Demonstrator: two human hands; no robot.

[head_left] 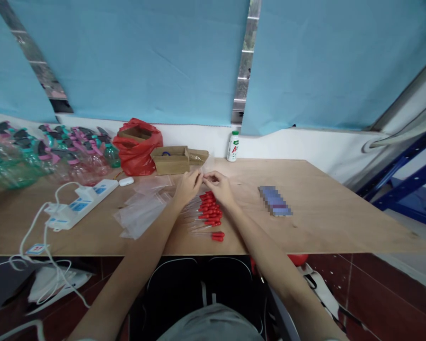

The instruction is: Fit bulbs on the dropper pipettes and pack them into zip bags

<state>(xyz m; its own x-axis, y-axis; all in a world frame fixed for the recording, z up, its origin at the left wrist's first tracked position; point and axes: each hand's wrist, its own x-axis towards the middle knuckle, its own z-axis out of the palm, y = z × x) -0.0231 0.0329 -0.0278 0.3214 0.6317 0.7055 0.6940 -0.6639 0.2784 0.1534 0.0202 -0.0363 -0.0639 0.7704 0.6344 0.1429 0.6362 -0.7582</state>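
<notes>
My left hand [189, 186] and my right hand [219, 187] meet fingertip to fingertip above the middle of the table. Both are closed in a pinch on a clear plastic bag [209, 164], whose see-through film shows just beyond the fingers. Right below my hands lies a row of glass droppers with red rubber bulbs [210, 208], bulbs pointing right. Two more red bulbs [218, 236] lie closer to the front edge. Left of my left forearm, flat clear bags [138, 216] are spread in an overlapping pile.
A cardboard box [171, 163] and a red plastic bag [137, 147] stand behind my hands. Spray bottles [74, 163] crowd the back left, near a white power strip [81, 206] with cables. A white bottle [233, 147] stands at the wall; a phone [275, 201] lies right.
</notes>
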